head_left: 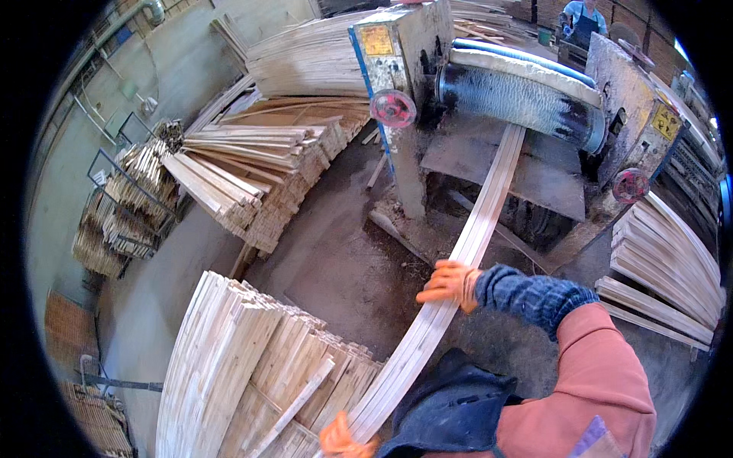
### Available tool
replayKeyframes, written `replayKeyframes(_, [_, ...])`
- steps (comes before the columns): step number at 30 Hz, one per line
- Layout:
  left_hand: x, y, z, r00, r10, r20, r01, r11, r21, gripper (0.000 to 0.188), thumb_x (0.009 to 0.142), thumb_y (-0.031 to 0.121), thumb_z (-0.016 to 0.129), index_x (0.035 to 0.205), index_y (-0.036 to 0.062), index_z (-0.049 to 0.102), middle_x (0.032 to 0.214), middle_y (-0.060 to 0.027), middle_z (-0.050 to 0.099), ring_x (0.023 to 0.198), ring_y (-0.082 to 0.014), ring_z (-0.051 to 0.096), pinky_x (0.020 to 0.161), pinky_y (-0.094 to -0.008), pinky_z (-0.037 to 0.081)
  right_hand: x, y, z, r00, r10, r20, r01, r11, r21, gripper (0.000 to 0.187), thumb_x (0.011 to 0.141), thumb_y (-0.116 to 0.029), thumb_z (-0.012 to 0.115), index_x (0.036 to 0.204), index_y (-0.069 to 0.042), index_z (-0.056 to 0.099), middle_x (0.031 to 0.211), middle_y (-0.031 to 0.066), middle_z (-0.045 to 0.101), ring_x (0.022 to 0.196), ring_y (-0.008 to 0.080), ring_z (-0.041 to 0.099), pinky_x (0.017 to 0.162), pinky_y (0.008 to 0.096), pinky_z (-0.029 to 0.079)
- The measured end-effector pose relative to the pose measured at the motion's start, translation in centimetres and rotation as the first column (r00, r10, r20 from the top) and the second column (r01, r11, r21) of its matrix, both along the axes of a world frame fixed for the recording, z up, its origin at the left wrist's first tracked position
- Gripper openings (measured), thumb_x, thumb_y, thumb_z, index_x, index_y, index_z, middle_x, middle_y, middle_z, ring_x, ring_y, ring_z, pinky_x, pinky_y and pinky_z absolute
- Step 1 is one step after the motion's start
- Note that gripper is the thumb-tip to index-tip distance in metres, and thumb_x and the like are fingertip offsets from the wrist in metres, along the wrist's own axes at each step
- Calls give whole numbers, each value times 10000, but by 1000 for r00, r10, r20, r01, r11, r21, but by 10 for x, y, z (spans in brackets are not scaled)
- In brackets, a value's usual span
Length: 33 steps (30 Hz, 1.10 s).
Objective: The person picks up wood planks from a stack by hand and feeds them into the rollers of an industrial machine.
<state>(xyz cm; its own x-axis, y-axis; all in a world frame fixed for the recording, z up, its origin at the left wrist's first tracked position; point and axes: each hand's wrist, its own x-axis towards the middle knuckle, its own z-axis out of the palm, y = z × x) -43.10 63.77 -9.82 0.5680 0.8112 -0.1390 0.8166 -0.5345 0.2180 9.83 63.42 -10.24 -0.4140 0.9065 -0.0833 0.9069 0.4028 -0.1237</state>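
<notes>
A narrow bundle of long pale wooden strips slants from the lower middle up to a roller machine, where its far end meets the underside of the wet, shiny roller. My right hand, in an orange glove, is closed across the bundle about midway, fingers over its left edge. Down at the lower edge, my left hand, gloved in orange too, grips the near part of the same strips. Part of that hand and the strips' near end are cut off by the picture's rim.
Stacked strips stand close on my left, with a larger pile farther off. More strips lie at right. Red handwheels project from the machine's posts. A person in an apron stands beyond it.
</notes>
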Motion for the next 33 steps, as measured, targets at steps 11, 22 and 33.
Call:
replayKeyframes(11, [-99,19,-13,983,146,-109,-103,940,325,743,526,406,866,1146,82,613,1028,-136,677,972,-356,651,908,-482,469,15,3,-14,921,-375,-110,388,909,152,1016,657,-14,732,1586,-237,385,1621,137,394,1526,359,319,1273,517,211])
replayKeyframes(22, [43,-23,27,971,184,150,-193,980,43,973,577,505,871,1388,83,538,1240,-167,646,1184,-342,594,1059,-482,413,-210,18,24,952,299,-71,-306,899,-313,958,762,-160,683,1624,-269,279,1520,101,492,1418,287,462,1244,487,246])
replayKeyframes(33, [-171,-60,36,946,321,-45,-305,930,204,933,543,371,916,1354,75,561,1243,-160,650,1188,-330,605,1071,-493,421,-68,8,13,1000,4,15,-2,996,-85,1070,532,-44,806,1520,-214,433,1396,99,553,1332,327,511,1268,497,225])
